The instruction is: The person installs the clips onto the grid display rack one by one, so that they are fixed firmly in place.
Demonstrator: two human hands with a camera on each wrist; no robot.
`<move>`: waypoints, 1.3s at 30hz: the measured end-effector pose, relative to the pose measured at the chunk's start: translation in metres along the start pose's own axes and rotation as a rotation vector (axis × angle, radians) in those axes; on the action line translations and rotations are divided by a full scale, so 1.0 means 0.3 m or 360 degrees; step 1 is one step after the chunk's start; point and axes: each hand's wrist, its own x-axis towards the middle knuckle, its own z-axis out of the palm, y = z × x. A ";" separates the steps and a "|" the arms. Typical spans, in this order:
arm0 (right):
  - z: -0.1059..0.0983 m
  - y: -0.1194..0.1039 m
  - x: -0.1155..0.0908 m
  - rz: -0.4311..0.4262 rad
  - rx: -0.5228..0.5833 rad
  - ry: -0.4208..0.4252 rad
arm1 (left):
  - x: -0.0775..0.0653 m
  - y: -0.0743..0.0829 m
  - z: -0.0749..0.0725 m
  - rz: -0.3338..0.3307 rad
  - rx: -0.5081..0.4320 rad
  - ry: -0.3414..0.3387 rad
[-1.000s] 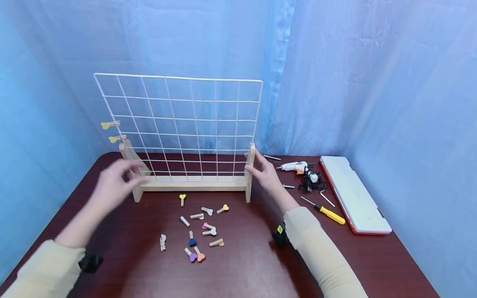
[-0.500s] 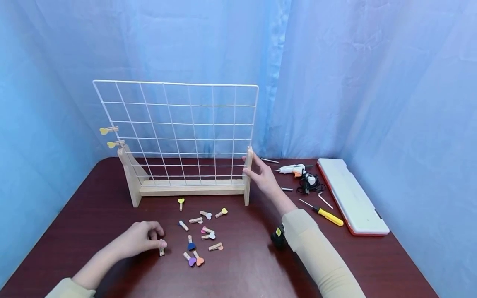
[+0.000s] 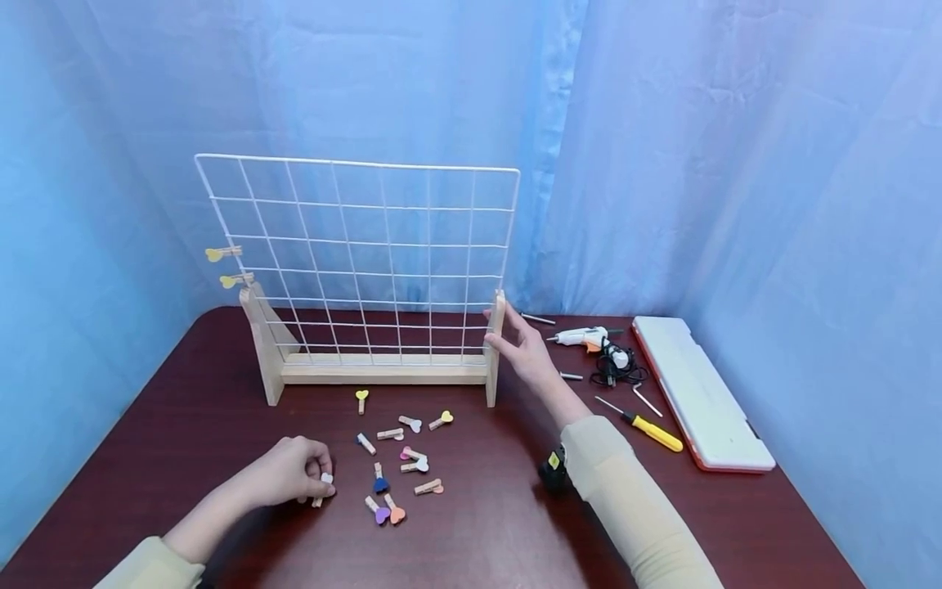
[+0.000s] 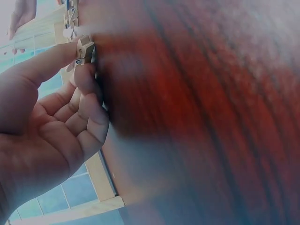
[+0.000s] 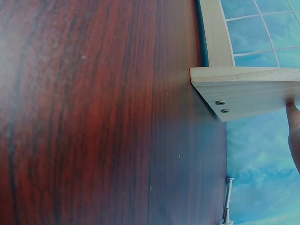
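Low over the table at front left, my left hand (image 3: 283, 476) pinches a small wooden clothespin (image 4: 85, 50) between thumb and forefinger; a white heart shows on it in the head view. My right hand (image 3: 527, 357) grips the right upright of a wooden stand (image 3: 493, 368), thumb in front and fingers partly hidden behind. The stand carries a white wire grid (image 3: 334, 162). Clipped to the grid's left side are two clothespins with yellow hearts, an upper clothespin (image 3: 215, 254) and a lower clothespin (image 3: 230, 281). Several loose heart clothespins, including a purple one (image 3: 378, 510), lie before the stand.
On the right lie a glue gun (image 3: 583, 337) with its black cord (image 3: 616, 364), a yellow screwdriver (image 3: 655, 431), a hex key (image 3: 648, 401), bolts (image 3: 539, 318) and a long white case (image 3: 702, 397). Blue curtains (image 3: 662, 147) hang around the table.
My left hand has moved from the stand's left upright down to the front left of the table and now pinches the white-heart clothespin. My right hand keeps its hold on the stand.
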 end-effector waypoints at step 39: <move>-0.006 -0.001 0.002 -0.0002 -0.0049 -0.0029 | 0.076 0.150 -0.782 -0.0081 -0.1554 0.1983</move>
